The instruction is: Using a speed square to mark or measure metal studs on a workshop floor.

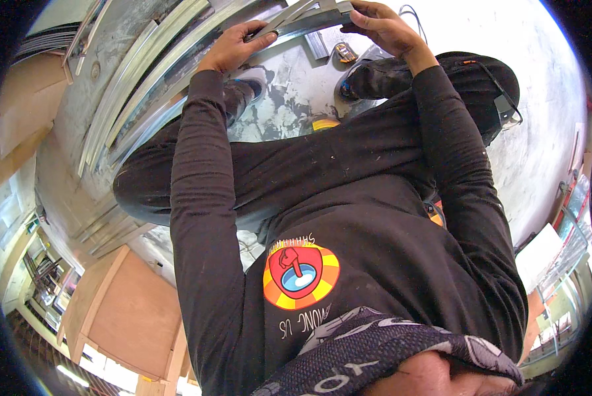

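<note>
Metal channel (302, 20) cut off at top edge; right hand (382, 26) fingertips hidden behind it.

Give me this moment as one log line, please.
left hand: gripping metal channel | right hand: gripping same channel | posture: crouched over concrete floor

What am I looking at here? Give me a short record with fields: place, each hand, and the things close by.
Place: concrete floor with stacked metal channels on the person's left
Left hand: gripping a grey metal channel piece from below
Right hand: on the same piece's far end, fingers curled over it
Posture: crouched, both dark sleeves stretched forward
Near the hands: a small orange tool on the floor, two shoes
Elsewhere: wooden boards at lower left
</note>
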Demonstrator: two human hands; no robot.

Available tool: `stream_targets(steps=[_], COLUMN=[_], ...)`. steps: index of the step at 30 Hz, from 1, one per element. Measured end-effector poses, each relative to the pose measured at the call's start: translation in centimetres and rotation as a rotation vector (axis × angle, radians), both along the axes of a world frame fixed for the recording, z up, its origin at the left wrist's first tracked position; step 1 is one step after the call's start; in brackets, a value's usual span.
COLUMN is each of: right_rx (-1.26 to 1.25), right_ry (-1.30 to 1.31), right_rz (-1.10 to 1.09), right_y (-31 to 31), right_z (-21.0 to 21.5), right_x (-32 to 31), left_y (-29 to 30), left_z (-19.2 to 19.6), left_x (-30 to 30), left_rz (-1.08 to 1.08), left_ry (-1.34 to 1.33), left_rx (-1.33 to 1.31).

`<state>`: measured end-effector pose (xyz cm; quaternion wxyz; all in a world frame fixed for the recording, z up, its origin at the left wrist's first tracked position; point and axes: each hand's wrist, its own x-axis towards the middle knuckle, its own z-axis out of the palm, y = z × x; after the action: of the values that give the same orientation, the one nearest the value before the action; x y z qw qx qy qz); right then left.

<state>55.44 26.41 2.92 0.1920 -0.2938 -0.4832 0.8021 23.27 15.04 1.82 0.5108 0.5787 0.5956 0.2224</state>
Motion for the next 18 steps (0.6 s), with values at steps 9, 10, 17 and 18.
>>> stream_targets(steps=[9,10,17,18], right_rx=[-0.026,-0.026,-0.033,-0.035], right_ry=[0.015,0.015,0.014,0.005], right_rz=[-0.01,-0.01,-0.021,-0.021], right_y=[-0.22,-0.2,-0.1,-0.07], right_z=[0.27,0.3,0.18,0.18], right_x=[0.05,0.03,0.21,0.27], left_y=[0.13,0.06,0.01,0.08], left_z=[-0.25,-0.34,-0.45,-0.39], left_x=[-0.08,-0.08,-0.15,-0.11], left_rz=[-0.071,-0.053,-0.046,-0.047], left_ry=[-0.005,-0.004,-0.017,-0.017], left_rx=[-0.011,-0.001,0.031,0.031])
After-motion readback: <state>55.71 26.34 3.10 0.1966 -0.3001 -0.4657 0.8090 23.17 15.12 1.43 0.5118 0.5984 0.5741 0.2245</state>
